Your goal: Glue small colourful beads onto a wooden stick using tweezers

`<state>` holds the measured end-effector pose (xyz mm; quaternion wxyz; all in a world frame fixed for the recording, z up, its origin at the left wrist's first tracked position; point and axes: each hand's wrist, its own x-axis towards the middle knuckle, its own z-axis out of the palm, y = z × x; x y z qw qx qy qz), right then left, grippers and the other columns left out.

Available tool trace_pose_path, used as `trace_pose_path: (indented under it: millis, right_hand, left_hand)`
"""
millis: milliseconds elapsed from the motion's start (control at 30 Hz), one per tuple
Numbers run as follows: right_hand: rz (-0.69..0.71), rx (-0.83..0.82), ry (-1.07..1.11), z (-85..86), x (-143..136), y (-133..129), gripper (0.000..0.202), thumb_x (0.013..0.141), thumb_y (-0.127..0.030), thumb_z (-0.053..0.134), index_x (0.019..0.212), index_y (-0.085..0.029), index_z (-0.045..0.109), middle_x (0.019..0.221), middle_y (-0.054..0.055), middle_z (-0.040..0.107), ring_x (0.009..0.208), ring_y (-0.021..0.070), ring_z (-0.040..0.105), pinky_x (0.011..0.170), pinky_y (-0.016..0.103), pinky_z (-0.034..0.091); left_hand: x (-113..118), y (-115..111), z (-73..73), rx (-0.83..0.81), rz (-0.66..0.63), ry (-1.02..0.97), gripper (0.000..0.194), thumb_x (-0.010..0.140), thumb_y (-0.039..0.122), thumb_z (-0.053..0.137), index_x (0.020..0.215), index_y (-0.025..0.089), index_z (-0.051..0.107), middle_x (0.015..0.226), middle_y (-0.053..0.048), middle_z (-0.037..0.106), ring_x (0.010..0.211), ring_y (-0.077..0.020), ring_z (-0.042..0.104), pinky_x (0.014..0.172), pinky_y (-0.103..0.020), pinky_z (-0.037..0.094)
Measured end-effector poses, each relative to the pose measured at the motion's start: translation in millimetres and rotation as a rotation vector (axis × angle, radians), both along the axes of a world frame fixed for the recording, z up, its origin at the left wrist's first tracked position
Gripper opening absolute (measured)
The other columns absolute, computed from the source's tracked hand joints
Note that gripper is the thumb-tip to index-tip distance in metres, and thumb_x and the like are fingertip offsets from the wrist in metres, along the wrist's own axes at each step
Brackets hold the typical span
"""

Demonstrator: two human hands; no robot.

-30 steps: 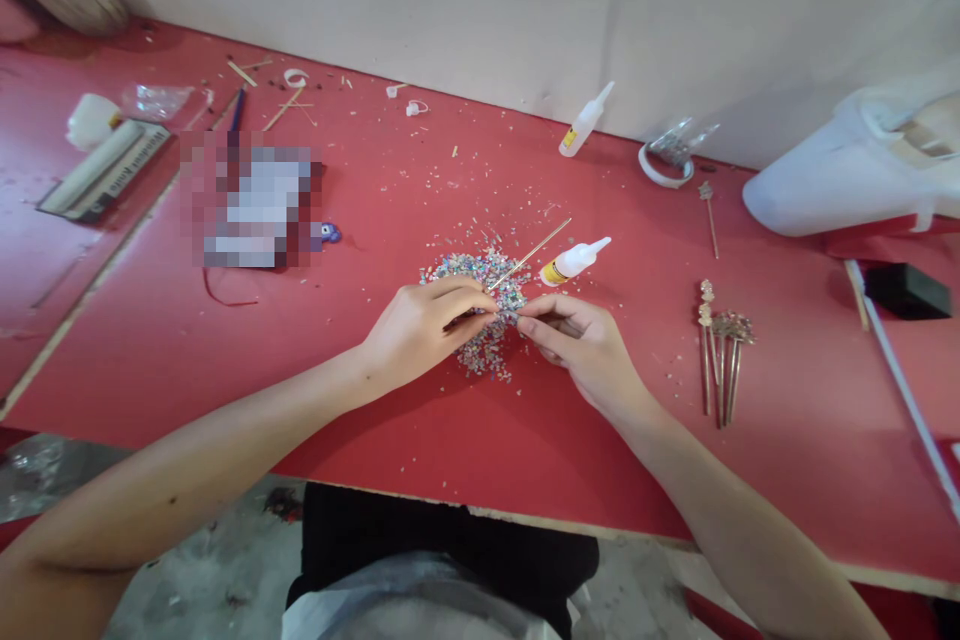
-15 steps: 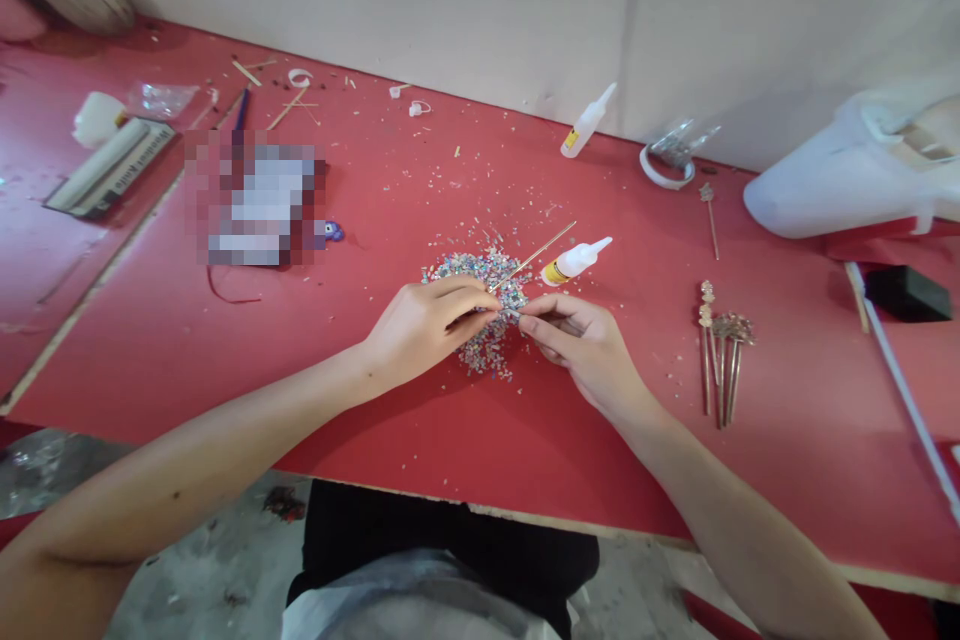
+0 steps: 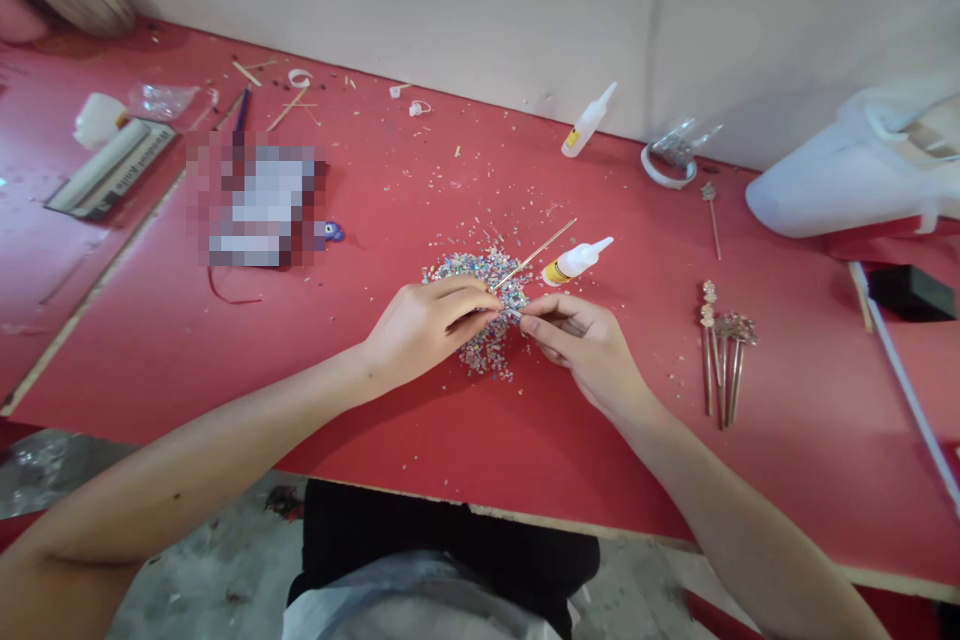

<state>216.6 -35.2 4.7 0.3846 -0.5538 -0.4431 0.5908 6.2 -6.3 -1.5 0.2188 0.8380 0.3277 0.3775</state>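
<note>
A pile of small shiny pieces (image 3: 487,350) lies on the red table (image 3: 420,440). Over it, my left hand (image 3: 441,320) is closed, fingertips pinched, with a thin gold stick (image 3: 541,248) slanting up and right from beside them. Just to the right, my right hand (image 3: 576,332) pinches with thumb and index finger. A tiny item shows between the two hands' fingertips, too small to name. Beyond my right hand a glue bottle (image 3: 576,262) with a yellow label lies tilted, its nozzle pointing right.
Ornamented sticks (image 3: 727,370) lie on the right, near a black block (image 3: 911,292) and a white jug (image 3: 817,170). Another glue bottle (image 3: 589,122) and a tape ring (image 3: 667,170) are near the wall. On the left are a knife box (image 3: 112,170) and a blurred, pixelated object (image 3: 270,205).
</note>
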Motion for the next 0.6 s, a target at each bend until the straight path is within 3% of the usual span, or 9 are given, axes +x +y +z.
trace_pose_path:
  millis: [600]
  right_hand:
    - [-0.006,-0.005,0.027,-1.8,0.3,0.1,0.022,0.071,-0.036,0.08,0.079,-0.018,0.069,0.053,-0.007,0.048,0.043,0.0027,0.031,0.039,0.021,0.02]
  left_hand:
    - [-0.2,-0.9,-0.9,-0.003,0.011,0.003,0.013,0.093,0.021,0.057,0.097,0.015,0.069,0.094,-0.007,0.073,0.085,-0.0129,0.07,0.071,-0.021,0.053]
